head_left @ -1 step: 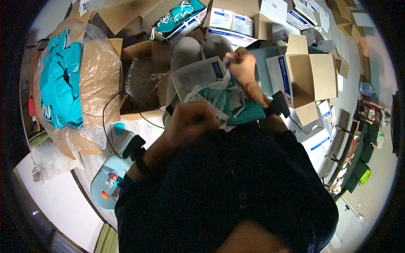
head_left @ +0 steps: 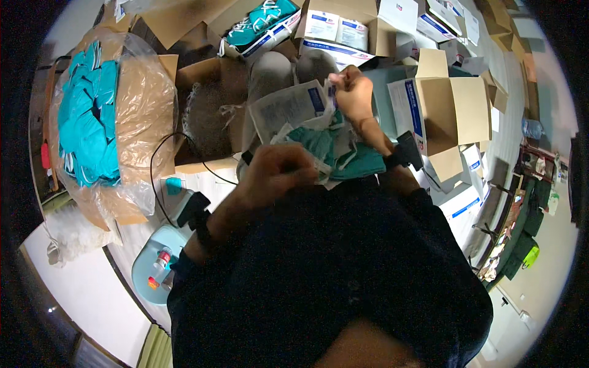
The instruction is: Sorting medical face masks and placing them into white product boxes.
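Note:
A clear plastic bag with a blue printed label lies across my lap. Bunched teal fabric pieces with white straps lie in and around its near part. At the bag's upper right, my right hand is closed in a pinch on its edge. My left hand is curled closed at the near left side, against the bag and the white straps. It is slightly blurred and its fingertips are partly hidden, but it seems to grip the bag's edge.
On the left stands a lined carton heaped with teal fabric pieces. Beside it is an opened carton. Ahead, a box holds white packs; an open box stands right. A bottle lies on a pale blue stool.
My left hand has shifted slightly, and the straps and film beside it have moved a little. My right hand keeps its pinch in nearly the same place.

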Tool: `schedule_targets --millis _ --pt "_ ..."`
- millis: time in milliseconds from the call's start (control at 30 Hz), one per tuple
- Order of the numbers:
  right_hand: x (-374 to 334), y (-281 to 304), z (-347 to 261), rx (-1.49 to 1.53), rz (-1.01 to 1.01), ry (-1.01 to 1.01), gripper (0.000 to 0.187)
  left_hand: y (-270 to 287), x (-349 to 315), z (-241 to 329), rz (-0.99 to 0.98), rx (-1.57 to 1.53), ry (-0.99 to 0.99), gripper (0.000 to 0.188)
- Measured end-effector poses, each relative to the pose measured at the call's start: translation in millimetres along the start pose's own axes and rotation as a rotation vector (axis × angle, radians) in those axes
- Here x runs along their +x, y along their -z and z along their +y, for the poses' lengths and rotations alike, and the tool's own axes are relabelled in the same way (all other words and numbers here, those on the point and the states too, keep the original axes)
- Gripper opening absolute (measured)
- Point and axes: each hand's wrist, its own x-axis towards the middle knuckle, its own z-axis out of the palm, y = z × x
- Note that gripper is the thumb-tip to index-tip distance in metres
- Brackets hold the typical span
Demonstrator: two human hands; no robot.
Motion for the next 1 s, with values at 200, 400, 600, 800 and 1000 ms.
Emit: schedule_targets --millis 200,400,600,800,1000 --pt "-12.1 23.5 -31.3 0.615 -0.206 -0.137 0.017 29.0 67.4 -51.3 0.285 0.286 0.103 0.025" --pt "-25.8 17.4 -19.7 0.584 -0.208 -0.094 0.013 55.8 146.9 -96.1 0.402 0.733 0.008 0.034" --pt "-22.0 33.5 -27.1 0.395 -0.248 -0.387 0.025 62.1 158.5 -119.0 0.202 0.451 -0.218 0.019" --pt "-14.3 23.1 -17.7 0.666 -0.225 -0.149 0.016 43.3 131.9 -62.4 0.248 0.471 -0.327 0.014" --pt "-18.9 27.2 -35.0 0.627 -0.229 -0.075 0.013 42.8 125.8 -51.6 0.061 0.455 -0.259 0.016"
